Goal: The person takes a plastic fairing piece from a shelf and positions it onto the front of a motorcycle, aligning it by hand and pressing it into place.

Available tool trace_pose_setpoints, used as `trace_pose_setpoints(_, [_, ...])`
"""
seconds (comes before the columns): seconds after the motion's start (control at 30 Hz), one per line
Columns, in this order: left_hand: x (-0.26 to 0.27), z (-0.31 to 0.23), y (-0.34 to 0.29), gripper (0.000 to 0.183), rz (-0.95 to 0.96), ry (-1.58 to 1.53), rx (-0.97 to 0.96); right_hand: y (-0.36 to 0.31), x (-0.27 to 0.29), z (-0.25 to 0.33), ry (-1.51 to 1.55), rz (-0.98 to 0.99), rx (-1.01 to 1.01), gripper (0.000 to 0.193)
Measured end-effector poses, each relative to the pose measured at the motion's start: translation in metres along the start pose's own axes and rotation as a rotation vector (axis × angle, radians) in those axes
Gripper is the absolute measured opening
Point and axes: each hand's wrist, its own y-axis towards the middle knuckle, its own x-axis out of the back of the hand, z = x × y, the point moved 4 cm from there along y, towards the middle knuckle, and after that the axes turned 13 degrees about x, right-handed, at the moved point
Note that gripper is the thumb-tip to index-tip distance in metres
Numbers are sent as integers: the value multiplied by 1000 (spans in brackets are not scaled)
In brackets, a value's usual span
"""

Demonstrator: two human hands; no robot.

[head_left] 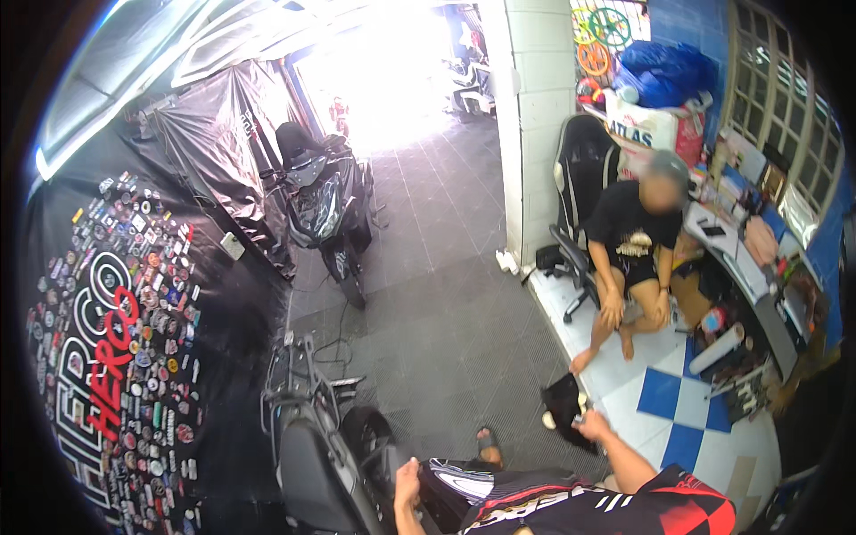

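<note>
Two bare hands: one left hand (407,482), fingers curled near one motorbike (312,468), though whether it grips anything I cannot tell; one right hand (592,426), fingers bent at one black item (562,399) with pale patches, and I cannot tell if they grasp it. That item is by the edge of the tiles (660,393). A second motorbike (325,209) stands farther off. One seated person (635,227), one chair (584,165) just beside
</note>
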Motion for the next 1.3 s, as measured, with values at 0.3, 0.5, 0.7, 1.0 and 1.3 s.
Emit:
trace_pose_setpoints(0.3, [-104,-278,225,50,12,793,-92,161,-54,-11,-16,255,-131,49])
trace_pose_setpoints(0.5, [-122,-408,404,52,-147,646,-158,324,-67,-48,7,369,-277,53])
trace_pose_setpoints(0.7, [-130,-598,520,63,-355,315,-266,603,91,55,-173,289,-46,56])
trace_pose_setpoints(1.0, [-208,-846,670,84,-110,695,-445,918,459,487,-15,-37,713,44])
trace_pose_setpoints(1.3, [-357,-1099,838,62,348,979,-554,1029,600,662,-125,-2,1003,20])
